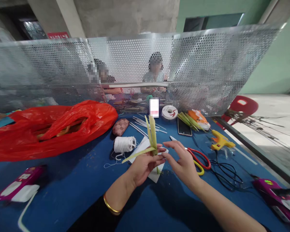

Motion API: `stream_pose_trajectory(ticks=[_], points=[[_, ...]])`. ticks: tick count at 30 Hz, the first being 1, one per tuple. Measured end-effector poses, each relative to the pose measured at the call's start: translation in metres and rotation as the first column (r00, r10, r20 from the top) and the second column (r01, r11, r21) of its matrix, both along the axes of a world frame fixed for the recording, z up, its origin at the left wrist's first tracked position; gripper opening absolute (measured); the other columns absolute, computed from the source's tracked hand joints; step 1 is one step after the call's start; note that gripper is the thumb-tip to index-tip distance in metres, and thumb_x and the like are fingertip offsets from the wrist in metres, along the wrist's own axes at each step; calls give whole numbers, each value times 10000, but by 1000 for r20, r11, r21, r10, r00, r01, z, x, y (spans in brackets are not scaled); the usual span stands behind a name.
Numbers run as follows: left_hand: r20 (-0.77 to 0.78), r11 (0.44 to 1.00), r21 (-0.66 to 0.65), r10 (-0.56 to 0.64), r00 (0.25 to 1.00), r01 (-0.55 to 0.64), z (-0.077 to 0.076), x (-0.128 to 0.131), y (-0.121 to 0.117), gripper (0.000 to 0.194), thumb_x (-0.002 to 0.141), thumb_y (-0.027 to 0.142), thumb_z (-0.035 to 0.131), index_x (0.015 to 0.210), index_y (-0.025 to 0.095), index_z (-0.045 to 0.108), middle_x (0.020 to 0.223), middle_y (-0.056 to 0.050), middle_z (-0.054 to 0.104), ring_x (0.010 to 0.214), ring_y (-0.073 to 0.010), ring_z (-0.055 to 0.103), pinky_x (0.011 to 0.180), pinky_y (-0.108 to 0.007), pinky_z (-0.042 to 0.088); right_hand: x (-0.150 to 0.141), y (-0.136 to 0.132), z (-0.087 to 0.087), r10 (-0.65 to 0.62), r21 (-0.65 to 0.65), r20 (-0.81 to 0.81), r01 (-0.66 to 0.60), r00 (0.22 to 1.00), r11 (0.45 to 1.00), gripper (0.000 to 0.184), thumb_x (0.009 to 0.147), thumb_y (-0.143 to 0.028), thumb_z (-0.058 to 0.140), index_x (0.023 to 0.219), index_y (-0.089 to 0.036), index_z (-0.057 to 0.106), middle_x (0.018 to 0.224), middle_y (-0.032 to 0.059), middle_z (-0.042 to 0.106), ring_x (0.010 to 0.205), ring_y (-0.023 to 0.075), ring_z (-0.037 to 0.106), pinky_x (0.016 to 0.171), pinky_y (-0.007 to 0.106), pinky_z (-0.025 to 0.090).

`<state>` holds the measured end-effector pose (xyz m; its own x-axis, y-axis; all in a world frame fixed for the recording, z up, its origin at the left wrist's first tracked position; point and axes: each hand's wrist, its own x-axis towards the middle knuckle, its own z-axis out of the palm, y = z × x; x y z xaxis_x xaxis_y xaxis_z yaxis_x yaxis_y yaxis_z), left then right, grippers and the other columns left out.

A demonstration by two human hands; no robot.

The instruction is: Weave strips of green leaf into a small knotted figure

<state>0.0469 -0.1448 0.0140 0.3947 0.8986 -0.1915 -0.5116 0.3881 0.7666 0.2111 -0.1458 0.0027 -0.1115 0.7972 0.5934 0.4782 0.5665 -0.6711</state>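
Note:
My left hand (146, 163), a gold bangle on its wrist, is closed around the lower part of some pale green leaf strips (152, 132) that look like corn husk. Two strips stand upright and one sticks out to the left; the thin ends hang below my fingers. My right hand (183, 161) is just to the right, fingers apart and nothing visible in them, its fingertips close to the left fingertips. Under the hands lies white paper (155, 176). Scissors (203, 159) with red and yellow handles lie beside my right hand, partly hidden by it.
A white thread spool (124, 144), white sticks (140, 125), a ribbon roll (169, 112) and a phone (184, 129) surround the hands. A yellow glue gun (222, 140) trails a black cord on the right. A red bag (96, 112) lies left; a perforated metal screen (130, 58) stands behind.

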Motion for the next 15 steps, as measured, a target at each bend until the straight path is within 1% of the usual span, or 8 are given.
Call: stream_pose_trajectory(ticks=[2,3,6,9,11,13,15], points=[[-57,999,20,-24,998,25,-1,2,-2,394,707,118,752,1089,153,661,1120,-100,686,1041,-233,658,940,-352,493,-3,1,-2,47,-53,-6,-48,999,997,271,843,-214,623,1113,-238,623,1102,81,626,1038,238,599,885,373,490],[-88,999,30,-39,995,42,-2,3,-4,406,718,148,752,1113,159,658,1125,-106,686,1025,-236,663,900,-348,511,-4,2,-3,63,-78,-26,-65,998,995,268,830,-212,641,1096,-241,638,1110,78,627,1046,237,599,894,374,490],[-174,995,67,-66,983,78,-5,6,-6,429,767,262,726,1174,163,635,1115,-127,689,877,-225,700,748,-330,550,-8,5,-6,95,-116,-117,-109,989,987,148,808,-202,661,949,-237,692,1043,62,653,1013,228,611,876,365,496],[-243,988,95,-91,966,117,-7,7,-7,469,792,359,694,1201,145,613,946,-115,720,703,-208,711,646,-314,548,-10,6,-4,87,-130,-207,-115,975,985,84,816,-196,626,832,-225,703,943,51,676,955,219,623,835,350,498],[-288,987,99,-94,953,127,-8,7,-6,460,785,386,692,1163,134,622,844,-89,717,660,-200,707,622,-293,538,-11,4,-1,65,-176,-278,-117,958,977,99,823,-208,603,798,-215,698,895,42,683,889,206,627,811,340,492],[-327,989,95,-78,942,115,-7,7,-6,418,759,408,706,1064,128,643,859,-81,709,647,-189,705,599,-271,529,-11,3,2,45,-269,-384,-159,922,950,105,826,-255,606,794,-204,692,824,28,680,776,184,618,740,321,493],[-356,992,84,-62,932,99,-7,8,-6,395,727,434,725,964,129,639,900,-76,698,634,-181,704,573,-259,523,-11,3,2,13,-357,-495,-217,869,909,141,818,-318,629,794,-193,689,744,15,667,691,169,598,662,300,487]])
